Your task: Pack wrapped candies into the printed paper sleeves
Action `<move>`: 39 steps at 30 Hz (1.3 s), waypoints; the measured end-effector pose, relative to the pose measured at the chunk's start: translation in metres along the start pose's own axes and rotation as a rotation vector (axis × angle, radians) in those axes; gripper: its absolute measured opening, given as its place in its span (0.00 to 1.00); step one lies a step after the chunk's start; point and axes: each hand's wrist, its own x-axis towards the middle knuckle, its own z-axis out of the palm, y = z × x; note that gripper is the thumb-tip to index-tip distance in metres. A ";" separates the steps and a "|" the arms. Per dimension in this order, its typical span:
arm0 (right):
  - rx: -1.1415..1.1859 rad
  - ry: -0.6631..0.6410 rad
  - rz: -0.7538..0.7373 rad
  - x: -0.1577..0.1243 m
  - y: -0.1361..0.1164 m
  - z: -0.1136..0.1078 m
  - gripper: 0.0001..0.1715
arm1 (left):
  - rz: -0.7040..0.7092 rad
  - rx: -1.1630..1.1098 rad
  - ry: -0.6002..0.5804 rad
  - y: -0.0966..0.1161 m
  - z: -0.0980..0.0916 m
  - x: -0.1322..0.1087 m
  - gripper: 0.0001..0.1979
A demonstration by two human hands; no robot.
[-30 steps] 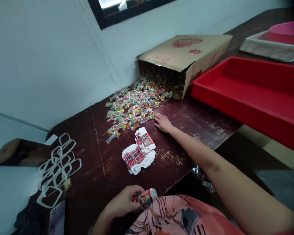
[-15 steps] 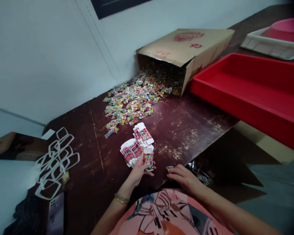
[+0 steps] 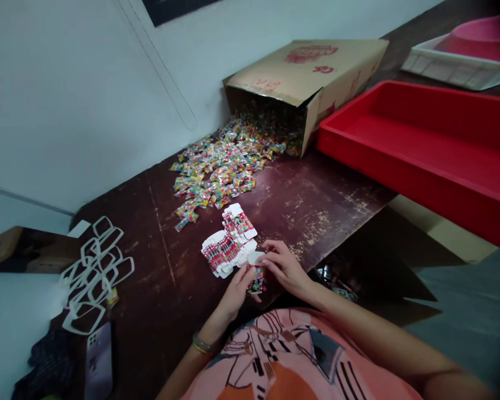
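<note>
My left hand is closed around a small printed box, red and green with colourful dots, its white flap up. The fingers of my right hand are bent and pressed together at that flap; whether a candy packet is also between them is hidden. Just beyond my left hand lies a fanned stack of flat boxes of the same print, with another small stack behind it. Farther back spreads a heap of clear-wrapped colourful candy packets.
A cardboard carton lies on its side, spilling packets. To the right are a red tray and a white crate. White bands, a phone and a dark cloth lie left. An open carton stands below the table edge.
My right hand has moved left and up from the table edge, where a small packet was at its fingers, to the box's flap. My left hand still holds the box. The view has shifted slightly.
</note>
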 end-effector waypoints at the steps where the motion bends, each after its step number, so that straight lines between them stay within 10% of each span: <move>1: 0.135 0.036 0.101 -0.003 0.003 0.004 0.09 | -0.016 -0.051 0.015 0.000 0.000 0.001 0.30; 8: 1.019 -0.214 0.721 -0.008 0.013 0.007 0.16 | -0.032 -0.123 0.021 0.008 -0.001 0.006 0.23; 16: 0.749 -0.286 0.609 0.006 0.001 0.001 0.15 | 0.090 0.020 -0.045 0.003 -0.005 0.007 0.15; 23: 0.047 -0.355 -0.118 0.009 -0.021 -0.006 0.17 | 0.014 -0.008 -0.021 0.001 -0.012 0.012 0.15; 35: 0.030 -0.270 -0.129 -0.001 -0.015 0.001 0.20 | -0.120 -0.229 -0.322 0.011 -0.015 -0.002 0.25; 39: 0.077 -0.274 0.084 -0.013 -0.009 -0.036 0.16 | -0.136 -0.349 -0.434 0.007 -0.002 -0.003 0.27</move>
